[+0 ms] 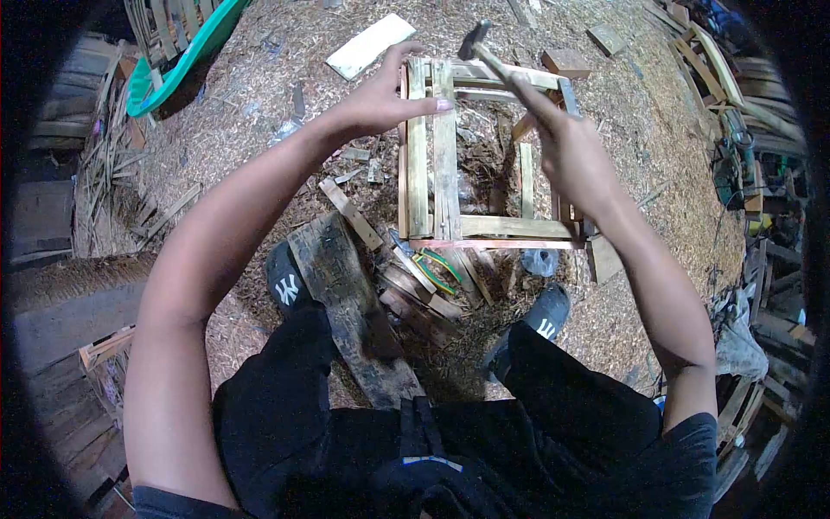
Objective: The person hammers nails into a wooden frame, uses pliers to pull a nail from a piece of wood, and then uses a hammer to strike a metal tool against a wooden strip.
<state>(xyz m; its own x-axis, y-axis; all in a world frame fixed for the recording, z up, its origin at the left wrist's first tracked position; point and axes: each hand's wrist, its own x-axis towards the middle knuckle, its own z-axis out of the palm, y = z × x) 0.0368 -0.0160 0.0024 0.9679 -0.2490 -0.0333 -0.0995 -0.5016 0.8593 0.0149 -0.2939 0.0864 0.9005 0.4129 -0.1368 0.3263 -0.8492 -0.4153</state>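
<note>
In front of me stands a wooden slat crate (pixel 444 156), with two slats laid side by side across its left part and an open gap to their right. My left hand (pixel 387 97) grips its far left corner, the thumb across the slats and the fingers at the outer side. My right hand (pixel 577 163) is closed around the wooden handle of a hammer (pixel 494 62). The dark hammer head is over the far side of the crate, apart from the slats as far as I can tell. No nail can be made out.
Green-handled pliers (pixel 439 270) lie by the crate's near side. A thick weathered plank (pixel 350 303) runs between my feet. A white board (pixel 370 47) and a wood block (pixel 565 63) lie beyond. Wood piles line both sides; a green plastic edge (pixel 177 73) curves at far left.
</note>
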